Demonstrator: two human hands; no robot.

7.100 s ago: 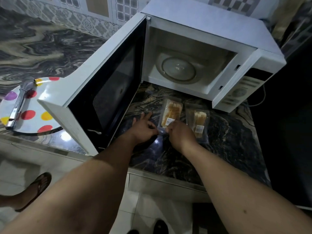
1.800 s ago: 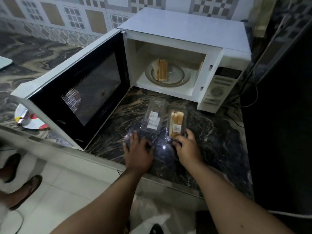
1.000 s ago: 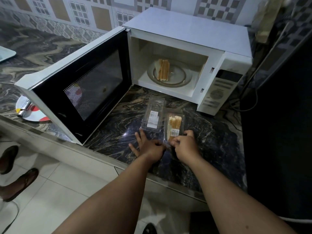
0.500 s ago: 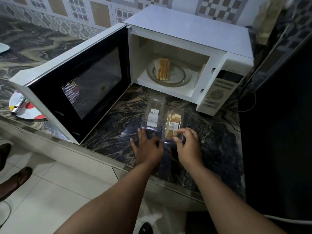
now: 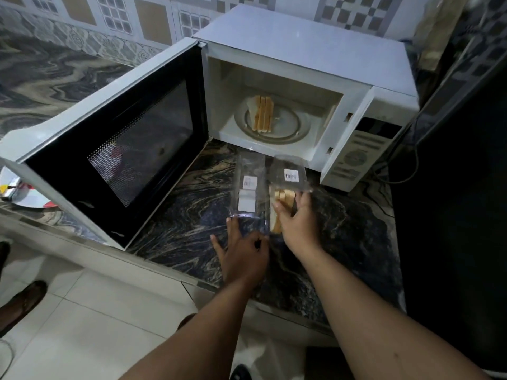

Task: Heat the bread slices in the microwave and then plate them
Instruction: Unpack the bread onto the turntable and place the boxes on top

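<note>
— Marbled dark stone is showing across the table [image 5: 343,229], isn't it? What is sitting on it?

— A white microwave [image 5: 301,45] is standing at the back with its door [image 5: 115,149] swinging wide open to the left. Inside, a stack of bread slices [image 5: 262,113] is lying on the glass turntable [image 5: 288,127].

— And in front of the microwave?

— Two clear plastic packs are lying side by side on the table. The left pack [image 5: 251,193] is looking empty, showing only white labels. The right pack [image 5: 288,185] is standing open, its labelled lid tilting up, with more bread slices [image 5: 284,197] sitting inside it.

— What are the hands doing?

— The right hand [image 5: 296,223] is reaching into the right pack, its fingers curling round the slices there. The left hand [image 5: 242,256] is lying just beside it with fingers spread and straight, its fingertips touching the near edge of the left pack; it is gripping nothing.

— Anything else showing?

— A white plate [image 5: 30,200] with coloured spots is peeking out at the far left, partly hidden behind the door, with something metallic lying on it. A foot in a sandal [image 5: 22,303] is standing on the tiled floor [image 5: 96,325] below.
</note>
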